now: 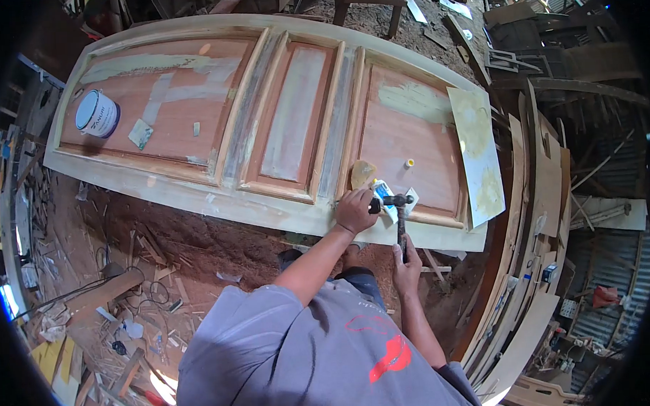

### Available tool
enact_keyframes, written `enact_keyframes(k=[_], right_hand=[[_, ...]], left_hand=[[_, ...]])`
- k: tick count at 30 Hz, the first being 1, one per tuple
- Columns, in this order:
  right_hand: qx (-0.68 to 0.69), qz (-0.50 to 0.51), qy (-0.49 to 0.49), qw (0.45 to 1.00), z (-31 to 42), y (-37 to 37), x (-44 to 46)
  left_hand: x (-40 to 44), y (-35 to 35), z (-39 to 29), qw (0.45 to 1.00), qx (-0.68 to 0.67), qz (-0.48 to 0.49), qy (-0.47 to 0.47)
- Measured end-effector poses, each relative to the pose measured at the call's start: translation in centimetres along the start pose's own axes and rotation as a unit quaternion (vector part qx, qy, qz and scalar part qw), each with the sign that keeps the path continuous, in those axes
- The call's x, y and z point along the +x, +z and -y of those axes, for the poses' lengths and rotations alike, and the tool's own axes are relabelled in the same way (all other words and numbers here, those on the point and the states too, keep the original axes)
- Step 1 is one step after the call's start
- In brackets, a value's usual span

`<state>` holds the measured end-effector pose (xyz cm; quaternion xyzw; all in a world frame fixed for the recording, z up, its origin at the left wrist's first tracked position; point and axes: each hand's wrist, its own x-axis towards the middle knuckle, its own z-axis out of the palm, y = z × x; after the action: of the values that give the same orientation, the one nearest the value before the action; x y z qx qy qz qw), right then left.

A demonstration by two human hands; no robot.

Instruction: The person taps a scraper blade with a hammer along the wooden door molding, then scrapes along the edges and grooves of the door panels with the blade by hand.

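Note:
My right hand (pixel 407 266) is closed round the handle of a ball-peen hammer (pixel 401 222), whose head lies over the near edge of a panelled wooden door (pixel 297 212). At that same edge my left hand (pixel 355 211) is closed on a black-ended tool (pixel 374 205); its other end is hidden by the hand, so I cannot tell its kind. The hammer head is at or very near the black end. Just beyond lie a white and blue tube (pixel 382 190), a tan, rounded flat piece (pixel 363 173) and a small yellow-and-white cap (pixel 409 163).
A white tub (pixel 98 114) stands on the door's left panel, near a stained square scrap (pixel 141 133). A pale stained sheet (pixel 477 155) lies across the right end. Long boards (pixel 515 218) lean at the right. Wood scraps and a cable litter the dirt floor at left.

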<state>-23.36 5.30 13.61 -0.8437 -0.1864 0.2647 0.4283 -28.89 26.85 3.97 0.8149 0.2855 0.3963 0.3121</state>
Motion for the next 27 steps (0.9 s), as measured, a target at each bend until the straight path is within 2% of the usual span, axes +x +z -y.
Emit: enact_keyframes(k=[5, 7, 8, 11, 12, 15, 18, 21, 27], right_hand=[[0.024, -0.017, 0.022, 0.999, -1.2, -0.5, -0.2], [0.046, -0.060, 0.017, 0.997, -1.3, -0.9, -0.5], [0.055, -0.065, 0.061, 0.995, -2.3, -1.5, -0.6], [0.023, -0.074, 0.079, 0.994, -1.6, -2.8, -1.3], [0.010, -0.080, 0.049, 0.996, -4.0, -3.0, -1.2], [0.024, -0.082, 0.043, 0.995, -5.4, -2.6, -1.7], [0.017, -0.091, 0.013, 0.996, -4.7, -1.7, -2.1], [0.039, -0.074, 0.034, 0.996, -3.3, -1.1, -2.3], [0.025, -0.067, 0.015, 0.997, -6.8, -1.0, -2.1]], left_hand=[[-0.9, -1.3, 0.0, 0.999, -0.024, 0.004, -0.042], [-3.0, -3.3, -0.2, 0.993, 0.014, 0.069, -0.092], [-4.0, -4.7, -0.1, 0.988, 0.035, 0.101, -0.114], [-5.4, -8.9, -0.2, 0.928, 0.146, 0.284, -0.191], [-5.8, -9.3, 0.3, 0.908, 0.166, 0.338, -0.185], [-5.4, -9.5, 0.1, 0.910, 0.168, 0.316, -0.208], [-5.3, -9.3, 0.1, 0.908, 0.176, 0.329, -0.190], [-5.4, -10.2, -0.5, 0.896, 0.176, 0.370, -0.168], [-6.0, -10.4, -0.9, 0.910, 0.150, 0.336, -0.190]])
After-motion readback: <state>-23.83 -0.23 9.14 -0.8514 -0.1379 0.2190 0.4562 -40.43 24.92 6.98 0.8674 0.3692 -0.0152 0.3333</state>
